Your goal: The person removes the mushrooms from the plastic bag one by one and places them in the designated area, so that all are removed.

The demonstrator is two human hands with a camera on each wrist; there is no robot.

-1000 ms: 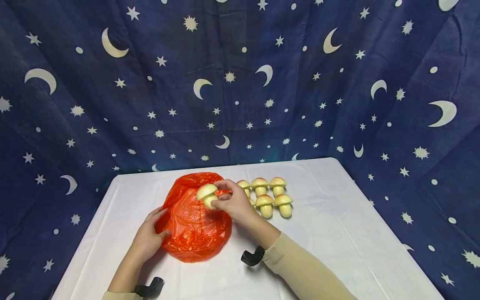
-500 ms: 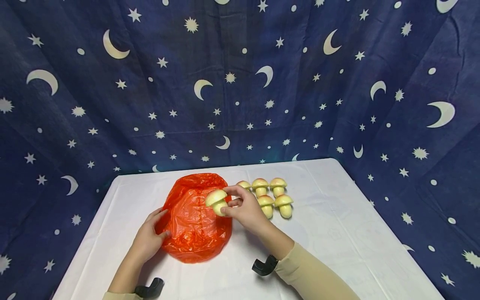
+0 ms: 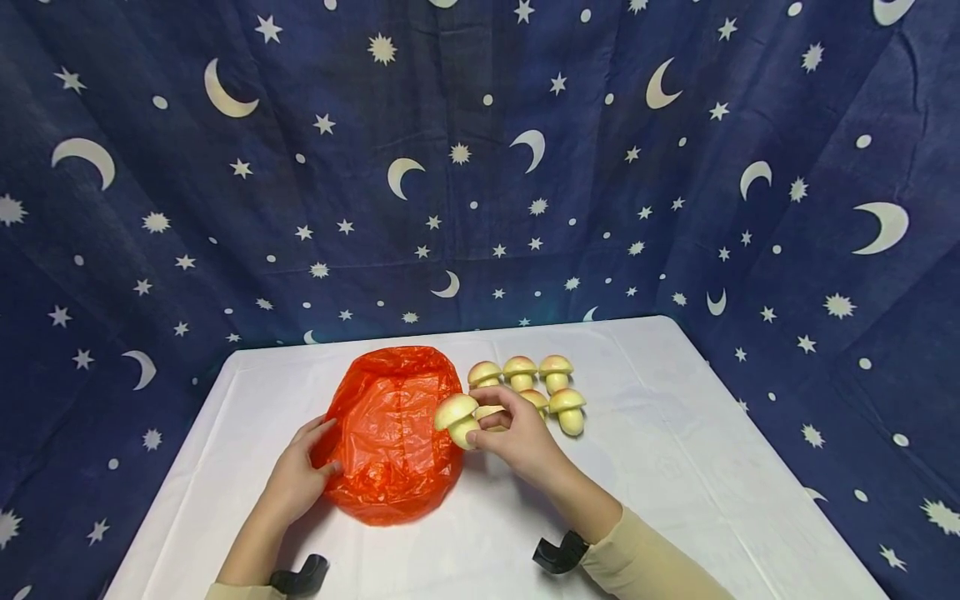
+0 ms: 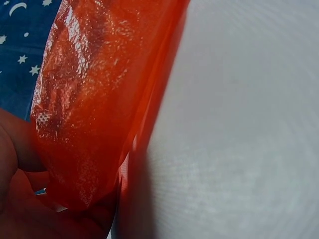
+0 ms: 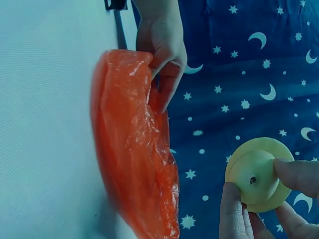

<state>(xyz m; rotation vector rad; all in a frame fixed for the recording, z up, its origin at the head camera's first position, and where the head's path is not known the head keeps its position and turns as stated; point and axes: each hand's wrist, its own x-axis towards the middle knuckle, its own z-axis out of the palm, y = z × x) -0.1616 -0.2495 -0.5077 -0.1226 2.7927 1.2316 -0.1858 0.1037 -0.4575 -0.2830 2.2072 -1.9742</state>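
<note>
My right hand point(image 3: 517, 437) pinches a pale yellow mushroom point(image 3: 456, 411) by thumb and fingers, just over the right rim of the red plastic bag point(image 3: 390, 408). From below, the right wrist view shows the round end of the mushroom's stem point(image 5: 251, 174), with a small dark spot. The bag stands with its mouth spread wide, on the left half of the table. At its left rim my left hand point(image 3: 296, 475) grips the film; in the left wrist view its fingers point(image 4: 20, 144) bend over the bag's edge.
Right of the bag, several more mushrooms point(image 3: 556, 372) with reddish-topped caps lie in two rows, partly behind my right hand. A white cloth covers the table point(image 3: 675, 467). A blue curtain point(image 3: 480, 167) with moons and stars hangs behind.
My right hand has drawn back from over the bag's mouth, to the right and toward me, still holding the mushroom. The left hand and the bag have stayed in place.
</note>
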